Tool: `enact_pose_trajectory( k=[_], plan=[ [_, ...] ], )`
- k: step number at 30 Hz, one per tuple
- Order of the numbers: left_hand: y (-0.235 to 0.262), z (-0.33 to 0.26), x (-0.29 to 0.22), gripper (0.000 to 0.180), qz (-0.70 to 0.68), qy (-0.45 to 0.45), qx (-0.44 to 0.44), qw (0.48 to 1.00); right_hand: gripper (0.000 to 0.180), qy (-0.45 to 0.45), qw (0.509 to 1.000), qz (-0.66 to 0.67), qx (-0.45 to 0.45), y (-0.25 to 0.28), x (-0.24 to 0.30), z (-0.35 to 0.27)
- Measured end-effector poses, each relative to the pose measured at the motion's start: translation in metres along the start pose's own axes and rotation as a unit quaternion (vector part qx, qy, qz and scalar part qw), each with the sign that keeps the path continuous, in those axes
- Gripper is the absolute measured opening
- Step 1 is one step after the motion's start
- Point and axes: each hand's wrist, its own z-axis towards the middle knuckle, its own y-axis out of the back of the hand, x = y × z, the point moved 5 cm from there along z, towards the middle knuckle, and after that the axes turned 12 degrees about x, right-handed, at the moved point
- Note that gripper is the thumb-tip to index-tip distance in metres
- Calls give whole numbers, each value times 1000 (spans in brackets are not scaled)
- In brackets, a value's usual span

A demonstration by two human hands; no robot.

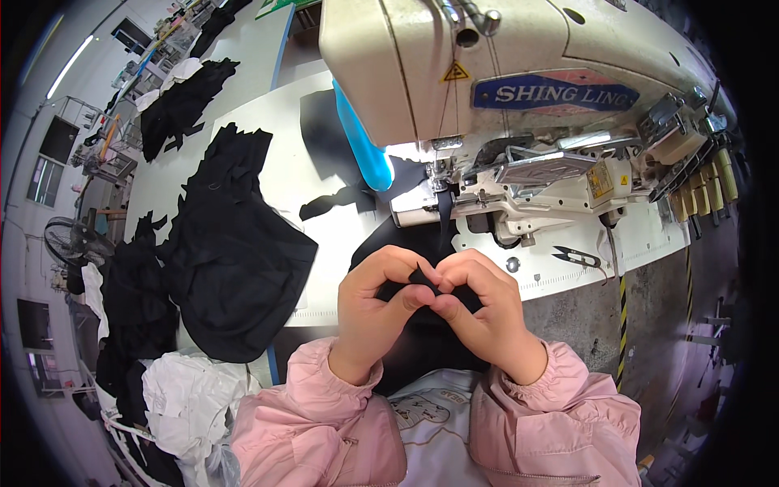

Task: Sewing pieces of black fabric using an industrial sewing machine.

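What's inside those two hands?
Black cloth pokes out, pinched between the left hand and right hand. They cover part of it, so its whole shape is hidden.

The premises are identified as a garment sewing workshop. An industrial sewing machine [369, 69] is mounted on a white counter [284, 180], where thread snips [578, 258] are laid. Cut black cloth pieces [239, 252] are heaped to the left of the machine. In the left background, further workstations [114, 154], a tube light [71, 66] and a fan [75, 241] are noted. The grey floor [578, 325] is marked with yellow-and-black striped tape [623, 312].
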Motion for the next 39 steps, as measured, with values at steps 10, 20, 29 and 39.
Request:
enact_pose_trajectory(
  k=[10, 20, 29, 39],
  plan=[
    [-4, -2, 8, 39, 70, 69, -65, 993, 14, -68, 997, 40, 15, 2, -13, -2],
    [-11, -1, 71, 58, -79, 217, -22, 973, 12, -51, 995, 39, 76, -5, -21, -17],
    [-60, 43, 51, 37, -253, 305, 8, 918, 20, 17, 984, 68, 166, 1, -4, -30],
    [-103, 73, 96, 25, -725, 268, 35, 634, 14, 94, 976, 66, 183, 3, 9, -35]
  ],
)
